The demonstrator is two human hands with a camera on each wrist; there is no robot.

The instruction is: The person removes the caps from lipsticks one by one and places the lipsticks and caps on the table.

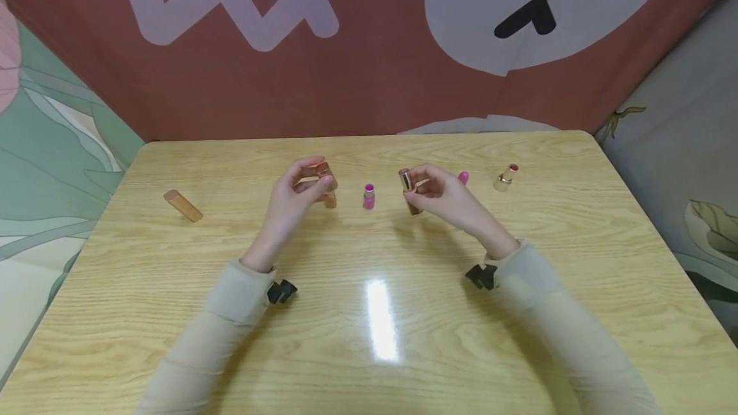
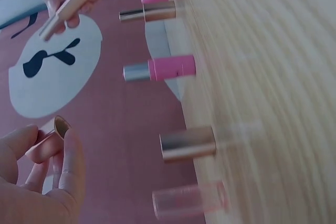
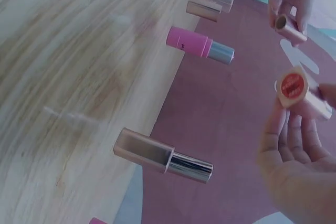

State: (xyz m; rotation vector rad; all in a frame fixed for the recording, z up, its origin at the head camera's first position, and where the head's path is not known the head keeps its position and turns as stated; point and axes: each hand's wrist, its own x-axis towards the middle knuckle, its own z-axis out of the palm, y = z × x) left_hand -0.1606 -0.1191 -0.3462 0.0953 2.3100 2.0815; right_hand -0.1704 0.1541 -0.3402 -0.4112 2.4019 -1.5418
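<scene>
My left hand (image 1: 293,194) pinches a rose-gold lipstick cap (image 2: 48,142) between thumb and fingers, its hollow end turned towards the other hand. In my right hand (image 1: 444,196) is a rose-gold lipstick (image 3: 304,95); a red round label shows on its base, and its shiny upper part (image 1: 405,179) points up. The cap and lipstick are apart. Between the hands a pink lipstick (image 1: 369,197) stands upright with a silver top. Close below the left hand stands a gold cap (image 2: 188,144), beside a clear pinkish cap (image 2: 190,201).
Another uncapped lipstick (image 3: 163,154) with a shiny tube stands near the right hand. Behind that hand a pink item (image 1: 464,177) is partly hidden. Farther right stands a red-tipped lipstick (image 1: 505,179). A long gold-coloured piece (image 1: 183,205) is at the left of the wooden table (image 1: 323,351).
</scene>
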